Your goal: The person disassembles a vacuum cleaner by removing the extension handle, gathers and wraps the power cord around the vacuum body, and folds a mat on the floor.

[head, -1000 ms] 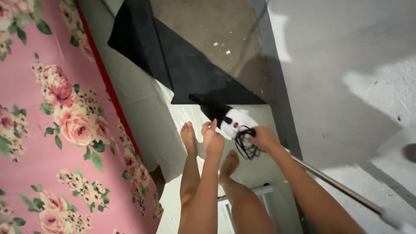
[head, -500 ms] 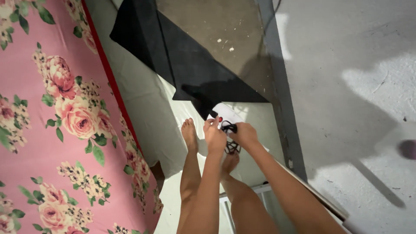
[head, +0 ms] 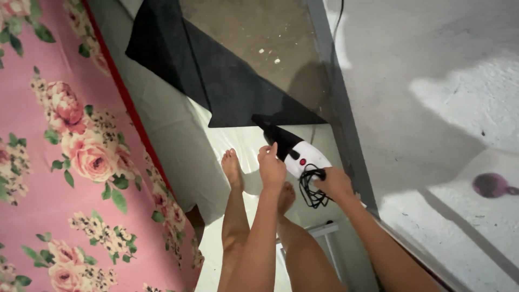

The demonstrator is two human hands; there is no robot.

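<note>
Down near the middle of the view, the right hand (head: 335,184) is clamped on the rear of a white and black handheld vacuum (head: 299,152), with a loose bundle of black cord (head: 311,190) hanging under its fingers. Just left of it, the left hand (head: 271,166) rests against the vacuum's dark nozzle end, fingers partly curled. Beyond the nozzle lies a black cloth (head: 227,81). A pink floral mattress (head: 59,162) fills the left side.
</note>
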